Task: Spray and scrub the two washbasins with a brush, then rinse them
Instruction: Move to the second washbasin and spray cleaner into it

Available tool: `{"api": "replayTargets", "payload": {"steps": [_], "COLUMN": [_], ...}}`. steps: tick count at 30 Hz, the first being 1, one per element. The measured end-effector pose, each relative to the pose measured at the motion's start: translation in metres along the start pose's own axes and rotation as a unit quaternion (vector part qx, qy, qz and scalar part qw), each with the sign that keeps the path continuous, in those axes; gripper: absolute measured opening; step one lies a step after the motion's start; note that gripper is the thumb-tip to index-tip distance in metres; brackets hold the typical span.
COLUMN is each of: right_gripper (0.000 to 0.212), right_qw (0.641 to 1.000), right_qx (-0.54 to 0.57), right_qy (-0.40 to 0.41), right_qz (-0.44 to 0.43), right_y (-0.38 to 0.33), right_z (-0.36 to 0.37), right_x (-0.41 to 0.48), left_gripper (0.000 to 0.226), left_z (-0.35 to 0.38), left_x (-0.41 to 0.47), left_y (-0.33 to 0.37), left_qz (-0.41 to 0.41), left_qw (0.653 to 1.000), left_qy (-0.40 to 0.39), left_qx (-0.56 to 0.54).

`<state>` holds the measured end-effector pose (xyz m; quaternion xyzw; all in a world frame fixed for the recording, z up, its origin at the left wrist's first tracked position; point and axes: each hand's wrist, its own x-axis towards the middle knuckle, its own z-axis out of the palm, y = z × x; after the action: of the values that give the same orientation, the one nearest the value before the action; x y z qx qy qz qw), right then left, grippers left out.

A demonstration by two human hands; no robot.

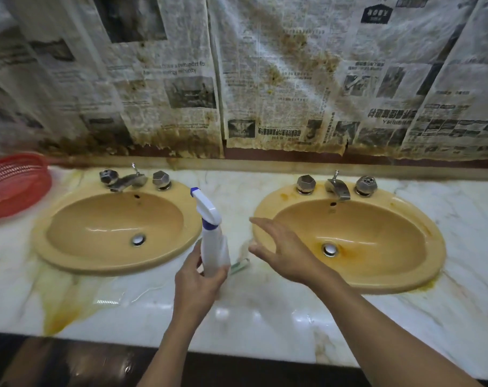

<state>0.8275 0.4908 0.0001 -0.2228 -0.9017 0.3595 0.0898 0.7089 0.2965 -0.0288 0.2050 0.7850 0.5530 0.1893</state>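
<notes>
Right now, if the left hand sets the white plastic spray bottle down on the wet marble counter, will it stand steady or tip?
The white plastic spray bottle looks tall and narrow with a bulky trigger head, so it may tip if nudged. The marble counter shines as if wet, so it could slide. The left hand lifts it easily; it is probably light.

The long white veined marble countertop (pixel 265 311) is polished and glossy, with rusty yellow stains. Two oval mustard-yellow ceramic washbasins (pixel 117 233) (pixel 348 241) have a smooth glazed sheen; the right one carries orange stains. Their silver taps (pixel 122 178) (pixel 337 188) and faceted knobs look like dull, tarnished metal. The white spray bottle (pixel 213 247) is smooth plastic. The red slatted basket (pixel 14 185) looks plastic. Crinkled, matt newspaper sheets (pixel 237 74) are brown-stained.
</notes>
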Motion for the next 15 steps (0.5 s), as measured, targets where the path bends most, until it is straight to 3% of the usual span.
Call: {"api": "replayTargets", "payload": {"steps": [4, 10, 15], "right_gripper": [0.059, 0.053, 0.045], "right_qw": [0.994, 0.962, 0.954], "right_qx": [-0.094, -0.233, -0.254], "right_qy": [-0.054, -0.141, -0.151], "right_qz": [-0.025, -0.035, -0.05], "right_y": [0.008, 0.011, 0.02], "right_z": [0.039, 0.091, 0.117], "right_x": [0.022, 0.042, 0.04], "left_gripper": [0.068, 0.065, 0.067], "left_z": [-0.047, -0.076, -0.07], "left_x": [0.02, 0.039, 0.034], "left_y": [-0.018, -0.047, -0.066], "left_qz": [-0.014, -0.04, -0.074], "left_qw": [0.999, 0.999, 0.996], "left_qy": [0.033, -0.012, -0.034], "left_qx": [0.004, 0.007, -0.025]}}
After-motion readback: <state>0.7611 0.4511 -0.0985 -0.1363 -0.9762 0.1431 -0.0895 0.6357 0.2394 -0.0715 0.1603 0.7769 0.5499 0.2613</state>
